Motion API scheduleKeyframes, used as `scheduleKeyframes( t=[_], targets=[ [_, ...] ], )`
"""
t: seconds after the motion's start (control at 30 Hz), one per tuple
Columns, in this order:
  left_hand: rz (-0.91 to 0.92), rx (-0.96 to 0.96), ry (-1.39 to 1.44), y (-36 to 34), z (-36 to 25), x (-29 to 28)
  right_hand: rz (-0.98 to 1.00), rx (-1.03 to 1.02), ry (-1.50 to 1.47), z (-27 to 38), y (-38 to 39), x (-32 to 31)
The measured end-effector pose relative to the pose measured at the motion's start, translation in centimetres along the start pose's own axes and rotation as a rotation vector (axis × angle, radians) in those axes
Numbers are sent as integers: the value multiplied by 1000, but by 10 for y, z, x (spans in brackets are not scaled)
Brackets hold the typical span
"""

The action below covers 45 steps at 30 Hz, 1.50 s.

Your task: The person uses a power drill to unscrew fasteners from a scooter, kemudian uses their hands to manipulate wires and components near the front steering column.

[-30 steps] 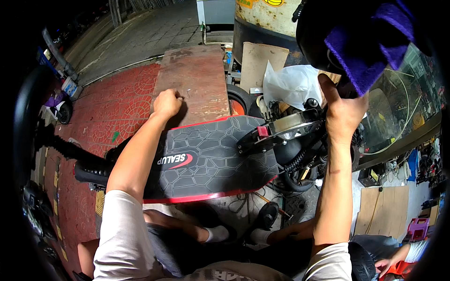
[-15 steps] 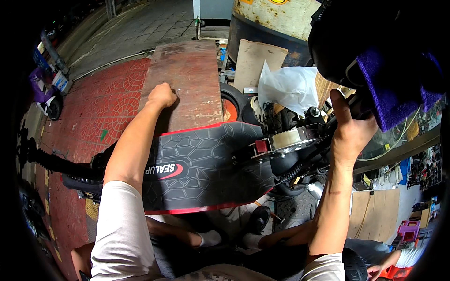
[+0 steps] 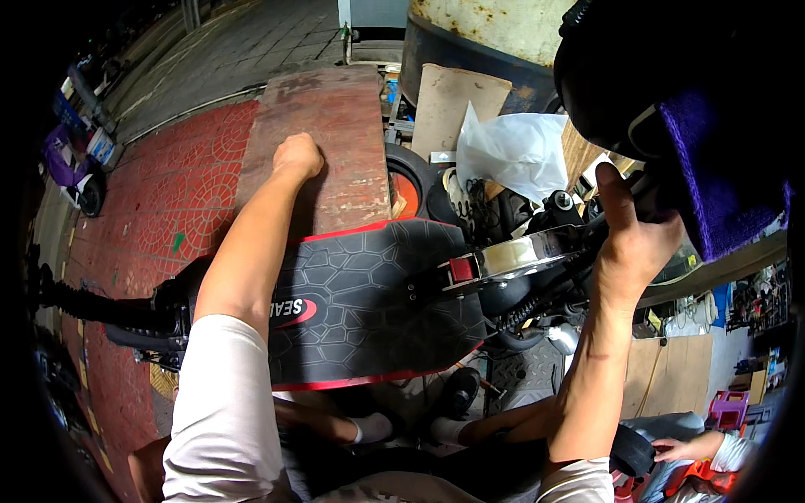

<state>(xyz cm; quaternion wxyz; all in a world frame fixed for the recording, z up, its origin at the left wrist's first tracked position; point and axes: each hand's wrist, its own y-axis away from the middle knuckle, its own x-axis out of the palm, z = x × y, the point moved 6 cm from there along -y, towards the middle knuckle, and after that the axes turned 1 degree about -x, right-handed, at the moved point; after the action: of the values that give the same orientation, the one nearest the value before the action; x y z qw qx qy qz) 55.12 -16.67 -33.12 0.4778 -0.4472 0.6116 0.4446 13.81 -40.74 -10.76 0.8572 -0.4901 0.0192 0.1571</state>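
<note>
An electric scooter lies across in front of me, its black deck (image 3: 369, 293) edged in red and patterned with cracked-stone lines. My left hand (image 3: 299, 157) is closed in a fist beyond the deck, over a worn reddish wooden board (image 3: 335, 109). What the fist holds, if anything, is hidden. At the right, my right hand (image 3: 633, 256) is wrapped round a dark part of the scooter, thumb pointing up, next to a purple fuzzy cloth (image 3: 713, 201). Its fingertips are out of sight. Between that hand and the deck runs a shiny metal bracket (image 3: 524, 254) with a red block.
Behind the deck are a tyre (image 3: 402, 159), a white plastic bag (image 3: 511, 155), a brown panel (image 3: 453, 109) and a rusty drum (image 3: 486, 38). My legs are under the deck. At lower right, another person's hand (image 3: 683, 446) is beside a black wheel (image 3: 632, 451).
My left fist has shifted slightly right and up over the board, and its forearm covers more of the deck. The right hand keeps its grip. The other person's hand comes further into view.
</note>
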Motion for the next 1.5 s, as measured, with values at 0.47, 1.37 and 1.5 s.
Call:
scheduleKeyframes(
  t=[0.47, 1.37, 1.5],
  targets=[
    [-19, -47, 87, 10, 15, -3, -38, -109, 104, 5, 0, -4],
    [187, 160, 1328, 91, 22, -59, -80, 179, -46, 13, 1, -5],
    [429, 291, 1743, 195, 14, -83, -100, 142, 242, 6, 31, -15]
  ],
)
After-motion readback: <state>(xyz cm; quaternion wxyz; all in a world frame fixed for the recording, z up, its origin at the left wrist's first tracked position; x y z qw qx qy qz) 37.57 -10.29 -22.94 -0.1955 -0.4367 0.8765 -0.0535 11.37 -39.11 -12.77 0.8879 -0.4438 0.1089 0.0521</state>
